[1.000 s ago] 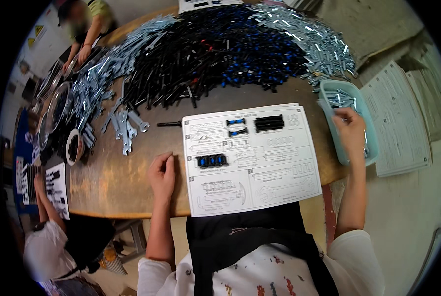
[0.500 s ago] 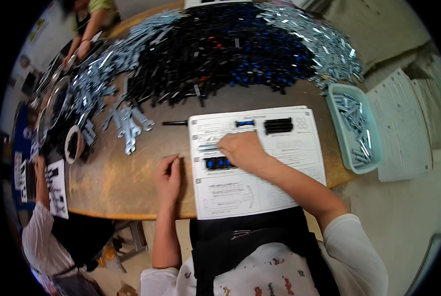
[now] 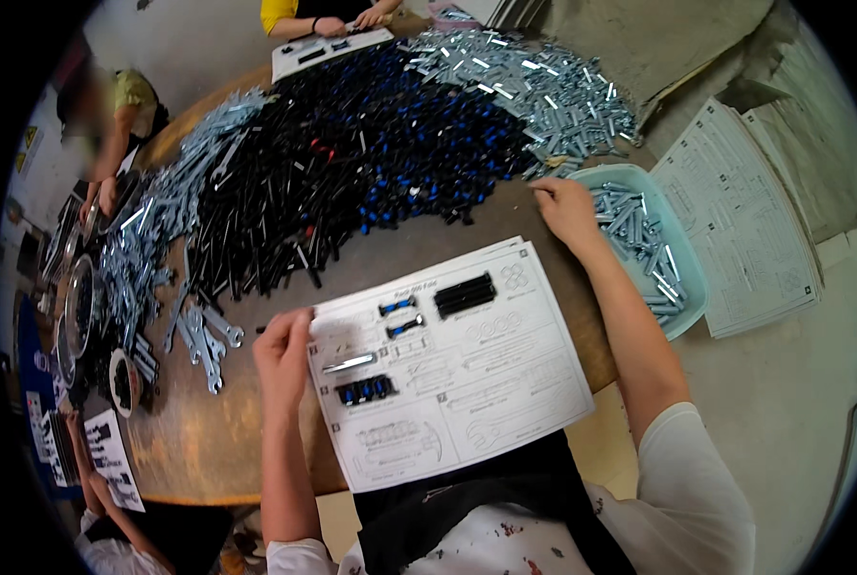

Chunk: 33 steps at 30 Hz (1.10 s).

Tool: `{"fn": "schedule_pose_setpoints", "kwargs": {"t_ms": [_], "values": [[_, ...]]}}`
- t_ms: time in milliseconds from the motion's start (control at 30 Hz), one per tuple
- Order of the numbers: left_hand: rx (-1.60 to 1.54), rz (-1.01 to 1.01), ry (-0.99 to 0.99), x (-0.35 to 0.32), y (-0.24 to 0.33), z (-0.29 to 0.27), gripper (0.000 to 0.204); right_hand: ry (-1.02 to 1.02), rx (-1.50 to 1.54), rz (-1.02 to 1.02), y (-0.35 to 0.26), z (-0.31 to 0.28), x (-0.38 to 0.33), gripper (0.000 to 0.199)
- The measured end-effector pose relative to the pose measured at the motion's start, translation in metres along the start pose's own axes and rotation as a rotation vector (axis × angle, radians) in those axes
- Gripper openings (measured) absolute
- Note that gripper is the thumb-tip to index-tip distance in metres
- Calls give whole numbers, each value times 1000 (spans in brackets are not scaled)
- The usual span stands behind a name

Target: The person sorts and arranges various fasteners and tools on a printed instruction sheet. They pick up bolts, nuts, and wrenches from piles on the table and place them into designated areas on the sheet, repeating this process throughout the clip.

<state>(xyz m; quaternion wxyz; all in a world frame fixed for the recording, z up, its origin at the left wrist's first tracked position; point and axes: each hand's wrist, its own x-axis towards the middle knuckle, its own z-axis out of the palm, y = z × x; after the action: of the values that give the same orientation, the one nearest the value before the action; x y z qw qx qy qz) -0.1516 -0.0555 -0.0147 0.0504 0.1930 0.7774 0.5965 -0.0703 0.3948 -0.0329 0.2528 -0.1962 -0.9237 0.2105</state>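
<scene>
A printed sheet (image 3: pixel 505 383) with line drawings lies at the table's front edge. On it are two short blue-and-black pieces (image 3: pixel 405 327), several black rods side by side (image 3: pixel 465 294), a shiny metal rod (image 3: pixel 350 363) and a row of blue-and-black pieces (image 3: pixel 366 390). My left hand (image 3: pixel 285 356), fingers curled, is at the sheet's upper left edge; a dark tip shows beside it, and what it grips is hidden. My right hand (image 3: pixel 570 213) reaches past the sheet, beside the pale green bin (image 3: pixel 692 259) of metal parts. Its fingers are pinched close to the pile; their contents are indistinct.
Heaped across the table are silver metal pieces (image 3: pixel 582 105), blue-and-black parts (image 3: pixel 428 144), black rods (image 3: pixel 256 201) and wrenches (image 3: pixel 198 345). More printed sheets (image 3: pixel 744 220) lie right of the bin. Other people work at the far side and the left.
My right hand has left the sheet and moved right and away, to the bin's edge. My left hand has come to the sheet's edge. The sheet looks turned counterclockwise; the view has shifted.
</scene>
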Motion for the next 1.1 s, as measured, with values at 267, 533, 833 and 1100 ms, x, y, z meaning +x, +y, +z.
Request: {"fn": "schedule_pose_setpoints", "kwargs": {"t_ms": [267,533,833,1100], "values": [[295,210,-329,79,19,118,40,-131,-52,-18,-8,52,93,68],[431,1,-418,96,19,143,48,15,-116,-18,-33,90,126,68],[498,159,-290,106,9,195,54,113,114,-226,-42,95,39,32],[718,272,-174,109,-5,215,30,-55,-35,-385,-28,54,-4,29]]}}
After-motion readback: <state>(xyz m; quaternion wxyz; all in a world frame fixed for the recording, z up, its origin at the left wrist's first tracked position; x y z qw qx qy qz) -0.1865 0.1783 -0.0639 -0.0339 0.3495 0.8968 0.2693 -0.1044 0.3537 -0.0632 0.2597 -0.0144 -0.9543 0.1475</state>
